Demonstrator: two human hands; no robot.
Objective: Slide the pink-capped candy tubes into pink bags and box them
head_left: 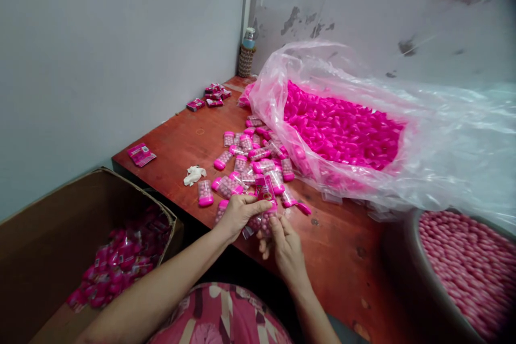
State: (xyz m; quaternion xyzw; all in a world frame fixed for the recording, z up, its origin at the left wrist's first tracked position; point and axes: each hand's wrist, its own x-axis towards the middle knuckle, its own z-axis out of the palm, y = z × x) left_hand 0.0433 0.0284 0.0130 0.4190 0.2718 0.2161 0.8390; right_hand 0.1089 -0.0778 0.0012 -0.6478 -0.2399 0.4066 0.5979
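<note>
My left hand (pixel 237 214) and my right hand (pixel 284 244) meet at the near edge of the reddish wooden table (pixel 185 145). Together they hold a small clear candy container (pixel 264 209) with a pink label and pink balls inside. The left hand grips its upper part, the right hand's fingers touch its lower end. Just beyond them lies a loose pile of similar pink-capped candy containers (pixel 250 158), several of them filled with pink balls.
A big clear plastic bag (pixel 363 172) of bright pink caps (pixel 338 131) covers the table's right. A grey tub (pixel 407 258) of pale pink candy balls (pixel 471 263) sits at right. A cardboard box (pixel 48 215) with wrapped pink packs is at left. A bottle (pixel 246 54) stands in the corner.
</note>
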